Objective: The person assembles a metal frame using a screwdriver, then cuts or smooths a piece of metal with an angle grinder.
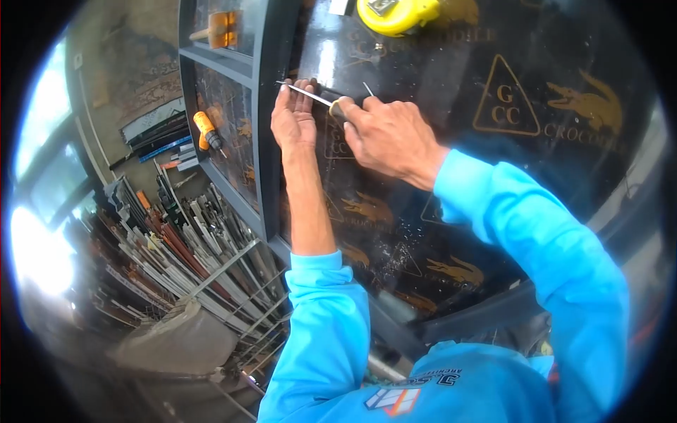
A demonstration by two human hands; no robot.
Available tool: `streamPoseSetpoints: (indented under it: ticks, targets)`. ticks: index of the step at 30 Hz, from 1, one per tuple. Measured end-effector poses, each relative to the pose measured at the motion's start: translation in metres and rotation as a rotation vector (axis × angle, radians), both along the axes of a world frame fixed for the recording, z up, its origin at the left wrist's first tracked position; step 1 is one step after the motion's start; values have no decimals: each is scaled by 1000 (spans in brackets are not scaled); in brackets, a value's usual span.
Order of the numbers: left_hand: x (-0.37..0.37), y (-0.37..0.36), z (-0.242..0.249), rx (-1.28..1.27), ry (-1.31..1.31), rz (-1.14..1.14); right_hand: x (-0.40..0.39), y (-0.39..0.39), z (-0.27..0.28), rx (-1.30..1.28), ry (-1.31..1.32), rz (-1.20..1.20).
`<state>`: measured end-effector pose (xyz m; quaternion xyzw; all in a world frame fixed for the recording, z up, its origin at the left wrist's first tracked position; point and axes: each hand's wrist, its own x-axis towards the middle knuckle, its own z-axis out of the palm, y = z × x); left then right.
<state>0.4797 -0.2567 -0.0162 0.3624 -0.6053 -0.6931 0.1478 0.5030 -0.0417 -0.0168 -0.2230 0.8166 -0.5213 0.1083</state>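
— Dark plywood sheeting (451, 233), printed with gold crocodile logos, fills the bench under the camera. What sits nearest?

— Blue sleeves (536, 254) come first, one arm from each side. Just past them the two hands meet on the board, close together but each busy with its own part.

— And the right hand (391, 137)?

— It is closed around the handle of a screwdriver (331, 104), whose thin metal shaft runs left toward the frame edge.

— The left hand (294, 120)?

— Fingers stretched upward and fairly flat, pressed beside the shaft near its tip — I cannot tell whether they pinch it or only steady it.

— Where does the tip land?

— Right at the grey metal frame (264, 141) that borders the board on its left side.

— Farther out?

— An orange-handled tool (206, 132) lies on the panel beyond the frame, a yellow tape measure (396, 14) rests at the board's far end, and a brush (220, 29) lies at the top. Off to the left, a rack of long metal profiles (190, 247) stands on the floor.
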Motion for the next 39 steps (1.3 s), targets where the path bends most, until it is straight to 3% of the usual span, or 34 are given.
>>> streamPoseSetpoints:
  ticks: [11,24,26,28,30,32,35,37,39]
  targets:
    - [9,-2,5,79,-1,87,-1,0,2,-87,28,41]
    - [18,1,12,85,19,26,-2,-1,0,-87,81,20]
    - [23,4,28,-146,-243,1,-2,0,-1,-84,74,24]
    - [27,-15,33,-848,-342,45,-2,-1,-1,-93,72,23]
    - [11,-46,52,-1173,-423,21,-3,-2,-2,-90,87,5]
    - [-12,-65,61,-1032,-429,-138,1,-4,-1,-101,94,1]
    - [-41,-76,64,-907,-646,-144,0,-4,-3,-80,109,-7]
    - [-42,-78,56,-567,-465,-208,0,-3,-2,-86,110,-6]
    - [-35,-80,51,-507,-314,-205,-2,-2,-1,-89,92,0]
